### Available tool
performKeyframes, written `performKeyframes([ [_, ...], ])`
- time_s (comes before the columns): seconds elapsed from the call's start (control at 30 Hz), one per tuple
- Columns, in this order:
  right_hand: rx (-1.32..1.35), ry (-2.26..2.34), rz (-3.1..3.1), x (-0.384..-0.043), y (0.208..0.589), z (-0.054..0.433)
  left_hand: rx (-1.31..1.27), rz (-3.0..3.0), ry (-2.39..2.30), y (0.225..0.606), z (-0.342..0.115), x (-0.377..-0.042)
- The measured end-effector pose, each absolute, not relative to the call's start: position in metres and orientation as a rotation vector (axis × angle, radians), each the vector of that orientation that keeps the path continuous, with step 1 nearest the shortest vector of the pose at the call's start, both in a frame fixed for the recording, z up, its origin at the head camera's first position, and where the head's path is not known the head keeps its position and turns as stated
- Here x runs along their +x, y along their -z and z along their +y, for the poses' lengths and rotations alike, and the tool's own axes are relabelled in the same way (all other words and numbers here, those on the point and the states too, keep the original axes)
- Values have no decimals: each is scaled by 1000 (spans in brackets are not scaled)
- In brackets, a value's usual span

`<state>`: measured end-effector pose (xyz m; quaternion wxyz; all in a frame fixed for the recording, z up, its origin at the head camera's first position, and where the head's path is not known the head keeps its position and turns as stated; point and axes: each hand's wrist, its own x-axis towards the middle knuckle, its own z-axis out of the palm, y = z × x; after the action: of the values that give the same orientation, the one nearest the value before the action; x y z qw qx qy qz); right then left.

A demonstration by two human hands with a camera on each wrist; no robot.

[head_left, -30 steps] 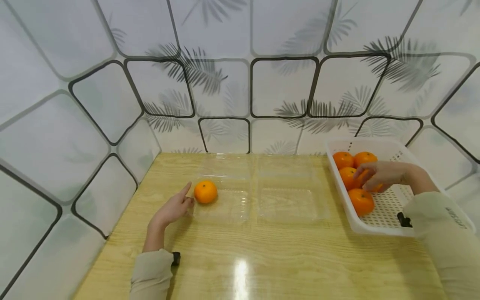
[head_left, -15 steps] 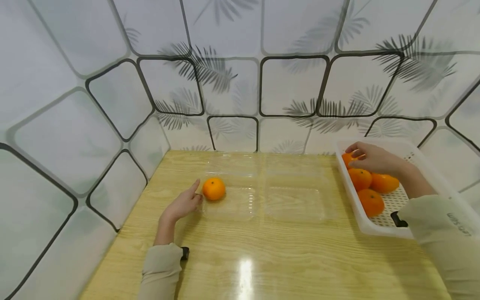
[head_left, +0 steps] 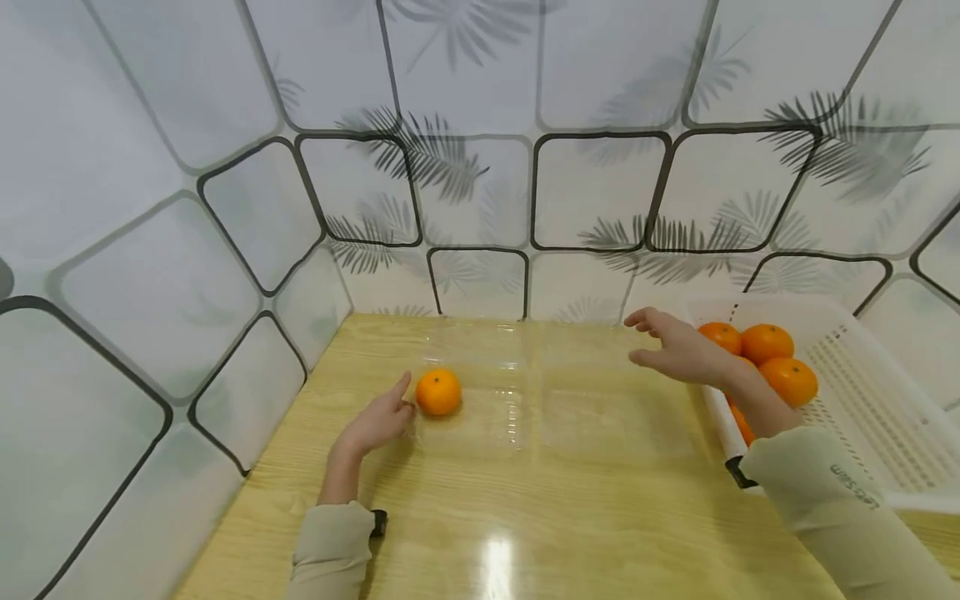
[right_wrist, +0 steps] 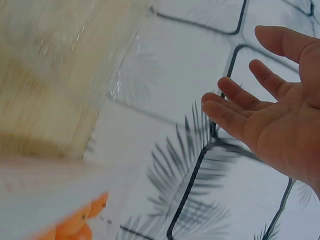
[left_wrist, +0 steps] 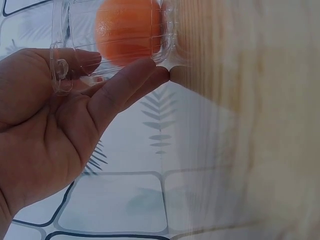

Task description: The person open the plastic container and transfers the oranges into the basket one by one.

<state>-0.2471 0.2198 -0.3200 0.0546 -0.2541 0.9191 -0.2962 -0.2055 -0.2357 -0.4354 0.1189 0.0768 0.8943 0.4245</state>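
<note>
In the head view, an orange (head_left: 438,392) sits at the left side of a clear plastic box (head_left: 514,421) with its lid laid back. My left hand (head_left: 381,423) is at this box's left wall; in the left wrist view, the thumb is on one side of the clear wall and the fingers (left_wrist: 125,90) on the other, pinching it. My right hand (head_left: 678,348) hangs over the table just left of the white basket (head_left: 892,408), fingers spread. Nothing is in its palm in the right wrist view. Several oranges (head_left: 793,382) lie in the basket, partly hidden by my right forearm.
A second clear plastic box (head_left: 615,421), its lid also laid back, stands right of the first on the wooden table (head_left: 585,517). A patterned wall covering (head_left: 480,200) rises behind the table and along its left side.
My right hand has come up from among the oranges in the basket and moved left past its rim, empty. My left hand keeps its place at the box. The head view has shifted slightly.
</note>
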Motion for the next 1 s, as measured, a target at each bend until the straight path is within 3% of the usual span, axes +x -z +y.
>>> performKeyframes([
  [0.3, -870, 963, 2766, -241, 344, 168, 199, 2583, -1287, 432, -233, -205],
  [1.0, -830, 1296, 2533, -236, 383, 42, 184, 2541, -1352, 435, -239, -207],
])
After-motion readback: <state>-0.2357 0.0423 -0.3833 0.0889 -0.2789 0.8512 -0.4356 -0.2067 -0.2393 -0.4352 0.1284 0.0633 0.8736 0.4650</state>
